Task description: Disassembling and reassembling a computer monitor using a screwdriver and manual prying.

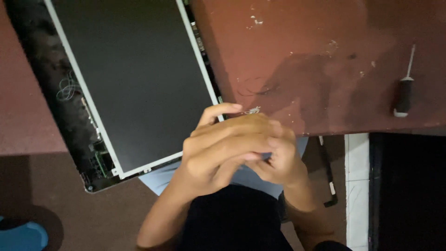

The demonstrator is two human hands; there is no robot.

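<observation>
1. Your left hand [218, 151] and right hand [278, 158] are pressed together just off the near edge of the table, fingers curled and overlapping. Whatever sits between the fingertips is too small and too hidden to make out, so you cannot tell whether either hand has a grip on anything.
2. Your left index finger sticks up, its tip near the bottom right corner of the bare display panel [134, 79].
3. That panel lies flat and tilted: a dark, matte rectangle with a thin pale metal frame. It rests in an opened dark laptop lid [60, 116], which overhangs the table edge towards you.
4. Along the panel's left side the lid's inside is exposed, with a loose coil of thin wire [67, 88] and a small green circuit board [103, 162] near the lower corner.
5. The table [316, 60] is reddish-brown, worn and scuffed, with pale chips and a dark smear just beyond your hands.
6. A screwdriver [403, 93] with a black handle and slim shaft lies well apart at the right.
7. A thin black bezel strip [328, 176] shows below the table edge, beside your right wrist.
8. A blue object [21, 234] sits at the lower left, partly out of frame.
</observation>
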